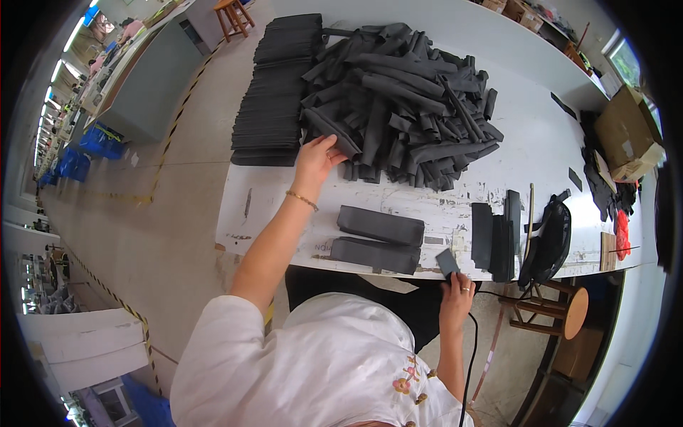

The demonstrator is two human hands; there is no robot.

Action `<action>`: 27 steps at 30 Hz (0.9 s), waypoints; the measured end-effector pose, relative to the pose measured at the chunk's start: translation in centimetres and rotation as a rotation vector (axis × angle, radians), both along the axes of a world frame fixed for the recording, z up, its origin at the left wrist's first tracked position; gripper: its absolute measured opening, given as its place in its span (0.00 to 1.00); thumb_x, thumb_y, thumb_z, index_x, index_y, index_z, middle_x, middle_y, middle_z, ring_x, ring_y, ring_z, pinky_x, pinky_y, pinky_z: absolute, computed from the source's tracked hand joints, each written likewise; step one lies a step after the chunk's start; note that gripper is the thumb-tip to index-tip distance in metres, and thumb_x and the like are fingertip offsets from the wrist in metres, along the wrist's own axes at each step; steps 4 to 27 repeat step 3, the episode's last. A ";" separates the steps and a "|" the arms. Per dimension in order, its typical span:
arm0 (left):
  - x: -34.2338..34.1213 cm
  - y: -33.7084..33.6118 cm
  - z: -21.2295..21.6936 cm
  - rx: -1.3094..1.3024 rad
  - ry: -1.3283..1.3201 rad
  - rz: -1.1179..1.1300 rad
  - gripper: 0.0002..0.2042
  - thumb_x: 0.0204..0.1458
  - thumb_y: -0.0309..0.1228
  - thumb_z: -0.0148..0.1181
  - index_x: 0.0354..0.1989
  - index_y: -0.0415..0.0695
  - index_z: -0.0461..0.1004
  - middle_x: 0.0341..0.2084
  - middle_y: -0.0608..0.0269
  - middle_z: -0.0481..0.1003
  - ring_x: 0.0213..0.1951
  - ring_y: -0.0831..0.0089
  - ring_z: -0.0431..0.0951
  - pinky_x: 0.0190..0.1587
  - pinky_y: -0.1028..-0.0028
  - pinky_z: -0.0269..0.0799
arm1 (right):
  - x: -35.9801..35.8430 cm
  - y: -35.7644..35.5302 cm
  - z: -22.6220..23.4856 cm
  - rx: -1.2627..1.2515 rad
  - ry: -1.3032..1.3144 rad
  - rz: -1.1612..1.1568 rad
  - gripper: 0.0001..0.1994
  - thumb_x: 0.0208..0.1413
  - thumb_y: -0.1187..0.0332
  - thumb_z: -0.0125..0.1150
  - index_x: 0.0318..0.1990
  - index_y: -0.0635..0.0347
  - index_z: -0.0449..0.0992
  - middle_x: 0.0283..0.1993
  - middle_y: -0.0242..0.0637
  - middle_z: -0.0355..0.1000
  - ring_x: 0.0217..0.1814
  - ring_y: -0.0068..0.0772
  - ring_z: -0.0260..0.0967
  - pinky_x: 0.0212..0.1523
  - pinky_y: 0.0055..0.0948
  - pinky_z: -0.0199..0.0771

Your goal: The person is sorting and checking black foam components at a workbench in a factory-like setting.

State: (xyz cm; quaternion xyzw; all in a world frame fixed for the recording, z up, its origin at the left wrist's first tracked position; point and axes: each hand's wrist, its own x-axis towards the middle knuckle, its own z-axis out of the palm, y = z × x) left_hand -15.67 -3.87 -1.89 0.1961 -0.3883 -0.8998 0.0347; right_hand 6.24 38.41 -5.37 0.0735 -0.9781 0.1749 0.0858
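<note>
My left hand (318,162) reaches to the near left side of a big loose heap of black fabric strips (405,92). Its thumb and fingers close on the end of one folded black fabric strip (333,130). At the table's front edge, my right hand (456,297) pinches a small flat dark grey rectangular piece (447,262); its exact kind does not show. Between the hands, two dark folded fabric pieces (380,225) lie one behind the other. A long, neat stack of folded black fabric pieces (276,85) runs along the heap's left side.
The white table (270,206) has worn, scratched patches. To the right lie dark strips (482,235), a thin rod (531,220) and a black bag (553,238). A cardboard box (626,132) sits far right. A wooden stool (569,313) and a black cable (472,349) are close to my right arm.
</note>
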 end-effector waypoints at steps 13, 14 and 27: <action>1.7 0.8 0.4 0.025 -0.007 -0.004 0.13 0.56 0.22 0.58 0.49 0.35 0.69 0.41 0.49 0.77 0.41 0.55 0.80 0.44 0.54 0.80 | 0.0 2.3 -2.4 -0.202 -0.068 -0.049 0.25 0.49 0.68 0.69 0.56 0.60 0.72 0.62 0.47 0.60 0.59 0.54 0.60 0.60 0.50 0.60; 1.7 0.8 0.4 0.025 -0.007 -0.004 0.13 0.56 0.22 0.58 0.49 0.35 0.69 0.41 0.49 0.77 0.41 0.55 0.80 0.44 0.54 0.80 | 0.0 2.3 -2.4 -0.202 -0.068 -0.049 0.25 0.49 0.68 0.69 0.56 0.60 0.72 0.62 0.47 0.60 0.59 0.54 0.60 0.60 0.50 0.60; 1.7 0.8 0.4 0.025 -0.007 -0.004 0.13 0.56 0.22 0.58 0.49 0.35 0.69 0.41 0.49 0.77 0.41 0.55 0.80 0.44 0.54 0.80 | 0.0 2.3 -2.4 -0.202 -0.068 -0.049 0.25 0.49 0.68 0.69 0.56 0.60 0.72 0.62 0.47 0.60 0.59 0.54 0.60 0.60 0.50 0.60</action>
